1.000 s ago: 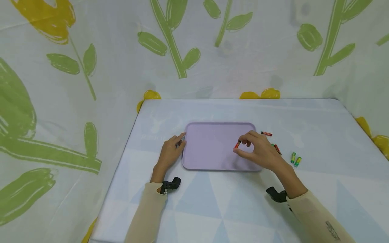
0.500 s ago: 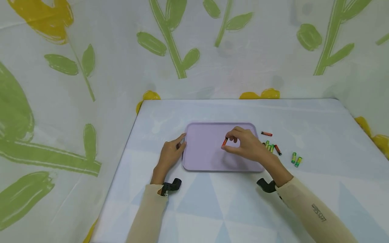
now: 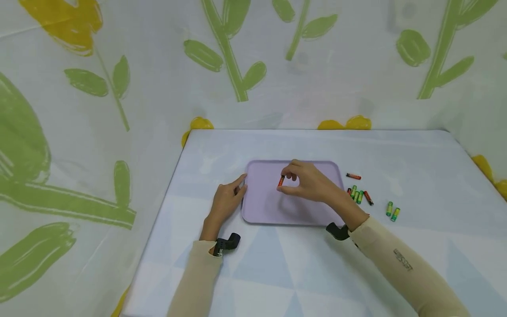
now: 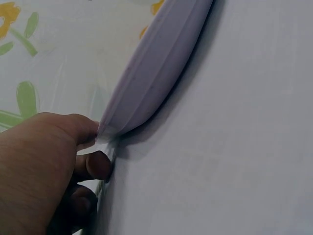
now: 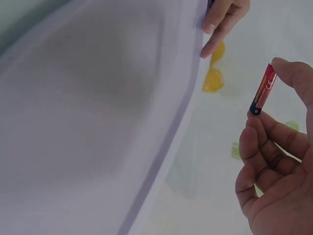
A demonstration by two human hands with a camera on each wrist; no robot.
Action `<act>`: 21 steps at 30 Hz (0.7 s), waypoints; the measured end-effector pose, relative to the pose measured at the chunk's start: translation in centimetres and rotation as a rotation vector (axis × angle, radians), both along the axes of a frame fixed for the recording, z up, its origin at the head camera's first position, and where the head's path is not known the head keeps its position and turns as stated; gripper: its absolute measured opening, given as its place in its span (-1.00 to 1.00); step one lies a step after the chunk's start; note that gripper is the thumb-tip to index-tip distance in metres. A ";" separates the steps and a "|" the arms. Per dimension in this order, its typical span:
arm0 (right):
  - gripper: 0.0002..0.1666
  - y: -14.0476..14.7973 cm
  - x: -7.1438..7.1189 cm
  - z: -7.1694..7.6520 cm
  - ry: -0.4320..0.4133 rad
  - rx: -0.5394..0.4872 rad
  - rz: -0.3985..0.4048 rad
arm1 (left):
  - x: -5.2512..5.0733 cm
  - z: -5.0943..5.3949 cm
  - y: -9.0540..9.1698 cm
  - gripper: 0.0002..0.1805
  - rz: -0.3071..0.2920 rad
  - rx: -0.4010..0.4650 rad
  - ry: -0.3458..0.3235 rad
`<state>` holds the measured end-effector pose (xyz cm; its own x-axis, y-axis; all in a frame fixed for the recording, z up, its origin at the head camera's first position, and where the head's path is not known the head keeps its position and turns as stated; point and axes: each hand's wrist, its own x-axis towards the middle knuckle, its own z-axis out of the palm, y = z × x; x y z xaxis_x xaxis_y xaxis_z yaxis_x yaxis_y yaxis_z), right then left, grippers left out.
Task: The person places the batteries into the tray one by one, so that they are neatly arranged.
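Above the light purple tray (image 3: 261,207), my right hand (image 3: 310,181) pinches a small red battery (image 3: 281,181) with a black end. In the right wrist view the thumb is on one end of the battery (image 5: 263,89) and a fingertip on the other. My left hand (image 3: 225,201) touches the tray's left edge with thumb and index finger, its other fingers bent below. Up close in the left wrist view, the tray's outer side (image 4: 146,83) runs from the fingertips.
Right of the tray lies a cluster of green batteries (image 3: 360,197) with a red battery (image 3: 368,197) beside it. Another red battery (image 3: 354,176) lies behind them. Two green batteries (image 3: 390,208) sit farther right on the pale patterned tablecloth (image 3: 273,259).
My right hand has moved left over the tray, carrying the red battery from near its right side toward the middle. The left hand stays at the tray's left edge.
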<state>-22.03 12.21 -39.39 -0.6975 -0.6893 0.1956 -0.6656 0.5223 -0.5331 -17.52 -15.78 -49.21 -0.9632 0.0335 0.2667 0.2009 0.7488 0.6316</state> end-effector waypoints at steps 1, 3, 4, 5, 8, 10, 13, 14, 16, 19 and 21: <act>-0.60 -0.2 -0.1 0.1 0.005 0.001 0.009 | 0.0 0.0 0.1 -0.55 0.000 0.002 -0.001; -0.59 -0.6 -0.4 0.1 0.019 0.010 0.025 | 0.1 0.2 0.3 -0.55 -0.001 0.003 -0.005; -0.60 -0.9 -0.5 0.0 0.028 0.019 0.032 | 0.1 0.3 0.5 -0.55 -0.001 0.005 -0.005; -0.61 -1.1 -0.6 -0.1 0.031 0.026 0.040 | 0.2 0.4 0.6 -0.55 -0.002 0.006 -0.005; -0.63 -1.9 -1.1 -0.5 0.026 0.050 0.068 | 0.3 0.7 1.1 -0.55 -0.002 0.004 -0.010; -0.65 -2.3 -1.3 -0.7 0.012 0.067 0.085 | 0.4 0.8 1.4 -0.55 -0.001 -0.005 -0.014; -0.65 -2.9 -1.5 -1.1 -0.001 0.093 0.105 | 0.5 0.7 1.8 -0.55 0.000 -0.027 -0.028; -0.64 -3.1 -1.6 -1.1 -0.004 0.100 0.108 | 0.5 0.7 2.0 -0.54 -0.001 -0.035 -0.027; -0.63 -3.4 -1.6 -1.2 -0.002 0.109 0.112 | 0.5 0.7 2.2 -0.55 0.000 -0.040 -0.026; -0.63 -3.8 -1.8 -1.3 0.013 0.106 0.128 | 0.4 0.5 2.3 -0.55 -0.002 -0.045 -0.011; -0.63 -4.2 -1.9 -1.5 0.019 0.102 0.139 | 0.5 0.4 2.4 -0.55 -0.004 -0.043 -0.006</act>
